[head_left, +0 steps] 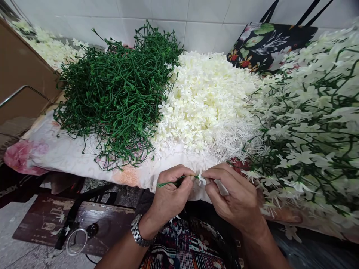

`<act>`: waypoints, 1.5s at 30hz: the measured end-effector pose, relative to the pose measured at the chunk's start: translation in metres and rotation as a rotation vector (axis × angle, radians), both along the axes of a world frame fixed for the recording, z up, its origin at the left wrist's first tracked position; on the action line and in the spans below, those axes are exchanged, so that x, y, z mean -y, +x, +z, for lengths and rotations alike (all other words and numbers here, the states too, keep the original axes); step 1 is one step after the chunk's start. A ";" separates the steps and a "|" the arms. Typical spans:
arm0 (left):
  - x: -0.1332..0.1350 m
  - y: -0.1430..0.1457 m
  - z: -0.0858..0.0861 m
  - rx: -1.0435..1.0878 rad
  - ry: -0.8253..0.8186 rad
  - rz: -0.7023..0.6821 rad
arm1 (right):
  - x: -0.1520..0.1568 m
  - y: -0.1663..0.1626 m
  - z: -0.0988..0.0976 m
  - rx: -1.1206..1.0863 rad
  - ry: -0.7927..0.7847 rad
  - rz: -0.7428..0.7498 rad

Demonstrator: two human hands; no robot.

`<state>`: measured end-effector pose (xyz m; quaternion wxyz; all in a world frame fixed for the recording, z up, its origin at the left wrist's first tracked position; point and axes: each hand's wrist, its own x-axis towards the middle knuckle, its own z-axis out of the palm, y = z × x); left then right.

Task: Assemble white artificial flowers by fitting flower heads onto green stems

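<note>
a white tiled wall (207,37) runs along the back, and in front of it a pale floral cloth (61,153) covers the work surface. the biggest pile, on the right, is a dense spread of flowered stems (308,142), white blooms on green stalks, reaching past the near edge of the cloth. on the left lies a tangled heap of green stems (112,93), and just beside it, in the middle, a heap of loose white blossoms (207,97). a cardboard box (25,71) stands at the far left; below the cloth on that side is a scuffed brown wooden board (112,216). a black floral bag (266,45) with dark straps leans near the wall, behind the blossoms. thin white filaments (235,140) lie along the front right of the blossom heap.

at the near edge of the cloth, the left hand (174,192) pinches a single green stem (165,184) between thumb and forefinger, and a metal wristwatch (137,231) sits on its wrist. the right hand (235,194), fingertips drawn close together, grips a small white flower (201,180) at the tip of that stem, between the two hands.
</note>
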<state>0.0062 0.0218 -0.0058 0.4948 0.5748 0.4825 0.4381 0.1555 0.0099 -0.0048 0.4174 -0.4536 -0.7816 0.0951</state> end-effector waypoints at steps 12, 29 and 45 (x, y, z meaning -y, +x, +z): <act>-0.001 0.000 0.000 -0.052 0.062 0.006 | 0.002 -0.001 -0.003 -0.056 -0.033 0.008; -0.001 -0.001 -0.002 -0.031 0.157 -0.024 | 0.001 0.001 -0.008 -0.085 -0.086 0.052; -0.001 0.001 0.000 -0.090 0.117 -0.029 | -0.001 -0.003 -0.012 -0.054 -0.070 0.051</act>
